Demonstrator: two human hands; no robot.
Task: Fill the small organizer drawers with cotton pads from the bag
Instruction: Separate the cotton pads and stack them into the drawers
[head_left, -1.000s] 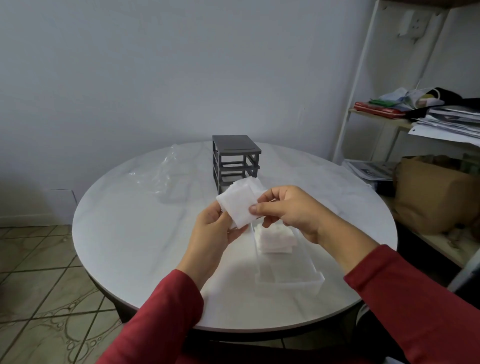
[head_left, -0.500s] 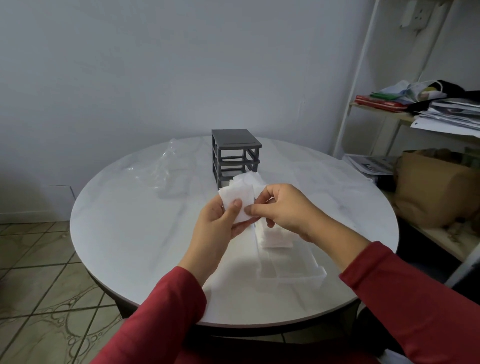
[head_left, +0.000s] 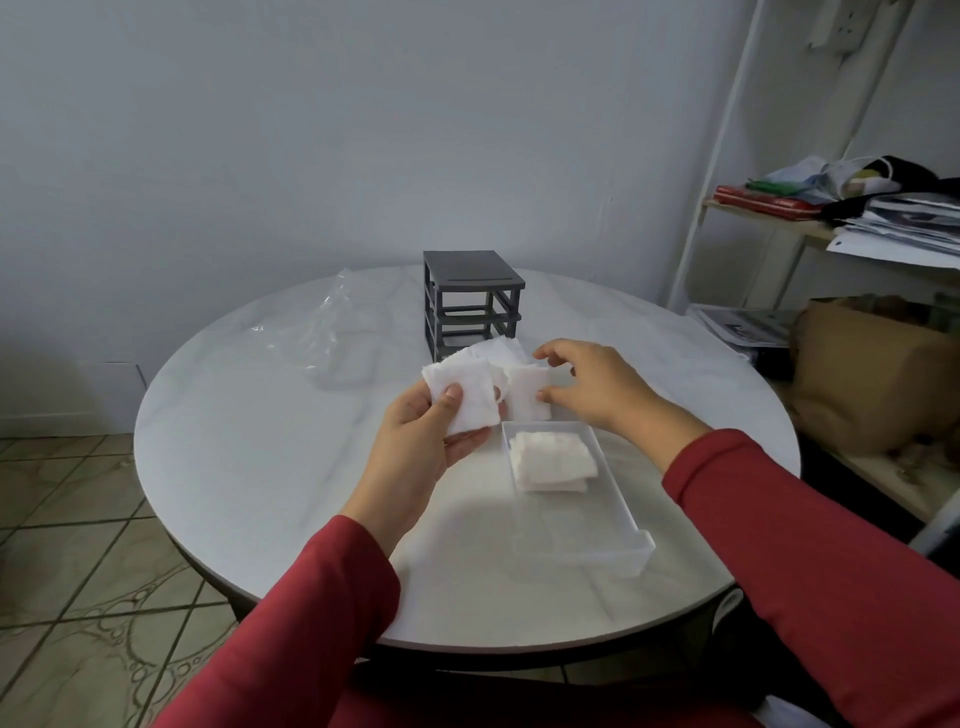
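A fanned wad of cotton pads (head_left: 467, 397) is pinned under the left hand (head_left: 426, 441) thumb so the right hand (head_left: 592, 387), thumb and forefinger pinching, can peel off one single pad (head_left: 530, 397) above the one clear drawer (head_left: 618, 519), pulled toward the tabletop's near edge and holding one small stack (head_left: 551, 460). One grey drawer frame (head_left: 470, 301) and one clear plastic bag (head_left: 332, 332) sit farther back.

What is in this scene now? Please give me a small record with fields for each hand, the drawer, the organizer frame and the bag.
left hand: holds a fanned bunch of cotton pads, thumb on top
right hand: pinches a single cotton pad from the bunch, above the far end of the drawer
drawer: clear, pulled out, lying on the round table; a stack of pads in its far half, near half bare
organizer frame: grey, upright behind the hands, slots open
plastic bag: clear, lying left of the frame
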